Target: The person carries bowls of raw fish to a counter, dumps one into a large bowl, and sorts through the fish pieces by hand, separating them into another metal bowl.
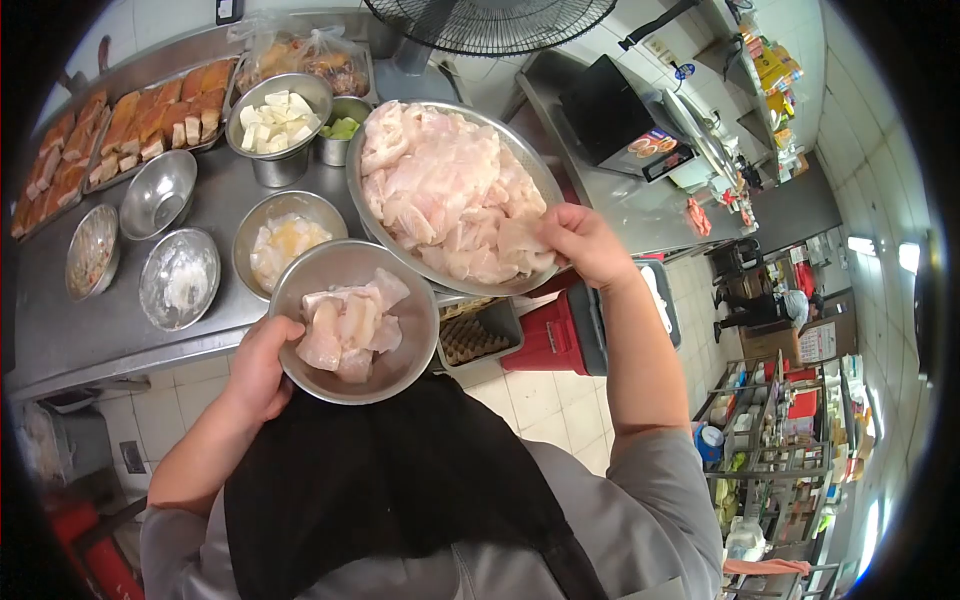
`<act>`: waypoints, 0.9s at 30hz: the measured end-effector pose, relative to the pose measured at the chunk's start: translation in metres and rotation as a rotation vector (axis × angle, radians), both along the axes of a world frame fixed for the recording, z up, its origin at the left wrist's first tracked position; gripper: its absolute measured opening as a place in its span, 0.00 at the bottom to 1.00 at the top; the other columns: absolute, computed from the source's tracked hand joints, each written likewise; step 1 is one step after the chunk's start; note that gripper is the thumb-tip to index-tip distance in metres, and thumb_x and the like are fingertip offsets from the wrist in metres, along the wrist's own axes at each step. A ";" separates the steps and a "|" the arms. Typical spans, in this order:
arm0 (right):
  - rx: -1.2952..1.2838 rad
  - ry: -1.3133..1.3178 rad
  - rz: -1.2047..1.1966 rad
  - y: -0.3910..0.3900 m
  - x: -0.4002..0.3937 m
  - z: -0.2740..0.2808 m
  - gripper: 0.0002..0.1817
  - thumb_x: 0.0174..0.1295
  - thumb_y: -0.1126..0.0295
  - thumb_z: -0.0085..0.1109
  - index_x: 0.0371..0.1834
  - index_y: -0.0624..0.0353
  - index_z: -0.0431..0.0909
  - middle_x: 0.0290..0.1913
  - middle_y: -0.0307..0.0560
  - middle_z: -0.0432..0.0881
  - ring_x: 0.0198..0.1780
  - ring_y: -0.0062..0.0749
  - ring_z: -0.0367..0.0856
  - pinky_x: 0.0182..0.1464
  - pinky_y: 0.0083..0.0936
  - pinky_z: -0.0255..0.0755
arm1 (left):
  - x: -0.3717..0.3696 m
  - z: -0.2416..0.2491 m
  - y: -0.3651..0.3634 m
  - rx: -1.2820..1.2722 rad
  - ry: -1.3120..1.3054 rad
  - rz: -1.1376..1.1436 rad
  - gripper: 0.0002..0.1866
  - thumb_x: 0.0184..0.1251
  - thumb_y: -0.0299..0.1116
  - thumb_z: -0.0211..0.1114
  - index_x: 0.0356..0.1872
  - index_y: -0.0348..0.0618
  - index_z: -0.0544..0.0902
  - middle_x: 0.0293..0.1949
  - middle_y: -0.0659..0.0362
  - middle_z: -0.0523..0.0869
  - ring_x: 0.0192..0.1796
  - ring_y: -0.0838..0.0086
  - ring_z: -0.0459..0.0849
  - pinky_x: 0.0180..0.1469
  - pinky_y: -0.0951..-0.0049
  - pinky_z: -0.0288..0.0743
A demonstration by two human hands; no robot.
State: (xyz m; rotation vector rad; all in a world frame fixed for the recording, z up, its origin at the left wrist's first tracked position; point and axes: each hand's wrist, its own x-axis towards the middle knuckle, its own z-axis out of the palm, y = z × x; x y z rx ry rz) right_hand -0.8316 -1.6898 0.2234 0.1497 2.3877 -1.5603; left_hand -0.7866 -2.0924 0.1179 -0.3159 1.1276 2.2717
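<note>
My left hand [262, 368] grips the rim of a steel bowl [418, 352], thumb over the edge, and holds it in front of my black apron. Several pale raw meat pieces [345, 325], which look like chicken, lie inside that bowl. Beyond it to the right, a larger steel bowl [357, 190] is heaped with the same raw meat [440, 170]. At its right edge my right hand [590, 245] is closed, thumb and fingers pinching a piece of raw meat [528, 240]. My fingertips are partly hidden.
On the steel counter [60, 330] stand a bowl of white cubes [278, 122], a bowl with a yellowish-white mixture [285, 245], a bowl with white powder [182, 280], and trays of browned slabs [165, 115]. A fan [490, 25] stands behind. Below right is a red bin [548, 335].
</note>
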 end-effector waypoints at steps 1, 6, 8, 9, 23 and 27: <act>0.002 0.028 0.030 0.003 -0.002 -0.006 0.05 0.62 0.74 0.64 0.38 0.57 0.77 0.31 0.37 0.82 0.34 0.16 0.81 0.33 0.16 0.71 | 0.000 0.002 0.001 -0.001 0.004 0.008 0.22 0.64 0.32 0.53 0.55 0.27 0.74 0.48 0.47 0.82 0.47 0.63 0.85 0.50 0.65 0.81; -0.094 0.204 0.077 -0.022 -0.006 0.007 0.08 0.57 0.82 0.65 0.34 0.59 0.76 0.32 0.36 0.80 0.35 0.20 0.81 0.37 0.18 0.74 | -0.001 -0.016 -0.004 -0.018 0.008 -0.022 0.23 0.64 0.35 0.54 0.57 0.30 0.73 0.53 0.47 0.80 0.53 0.60 0.83 0.56 0.60 0.79; -0.074 0.234 0.061 -0.032 -0.009 0.019 0.07 0.58 0.82 0.64 0.38 0.62 0.78 0.34 0.39 0.82 0.37 0.22 0.83 0.39 0.19 0.75 | -0.004 -0.016 -0.003 -0.011 0.015 -0.002 0.23 0.63 0.34 0.54 0.56 0.30 0.73 0.52 0.48 0.81 0.53 0.60 0.83 0.57 0.61 0.78; -0.048 0.228 0.070 -0.034 -0.011 0.024 0.08 0.58 0.82 0.63 0.40 0.62 0.78 0.35 0.40 0.83 0.37 0.23 0.83 0.39 0.20 0.76 | -0.004 -0.016 -0.001 -0.006 0.023 0.004 0.23 0.63 0.34 0.54 0.57 0.30 0.73 0.52 0.48 0.81 0.53 0.60 0.83 0.57 0.61 0.78; 0.628 0.075 -0.005 -0.001 0.063 0.003 0.11 0.68 0.67 0.60 0.32 0.63 0.79 0.24 0.35 0.78 0.27 0.17 0.75 0.30 0.20 0.71 | -0.002 -0.017 -0.007 0.040 -0.005 -0.033 0.26 0.64 0.37 0.55 0.60 0.31 0.73 0.56 0.47 0.80 0.57 0.59 0.81 0.62 0.59 0.75; 0.411 -0.009 -0.159 0.017 0.095 -0.057 0.09 0.67 0.68 0.59 0.33 0.64 0.79 0.25 0.38 0.79 0.28 0.20 0.76 0.32 0.22 0.72 | -0.010 -0.019 -0.033 -0.032 0.012 0.015 0.28 0.64 0.40 0.56 0.61 0.31 0.72 0.56 0.48 0.81 0.57 0.58 0.81 0.63 0.59 0.74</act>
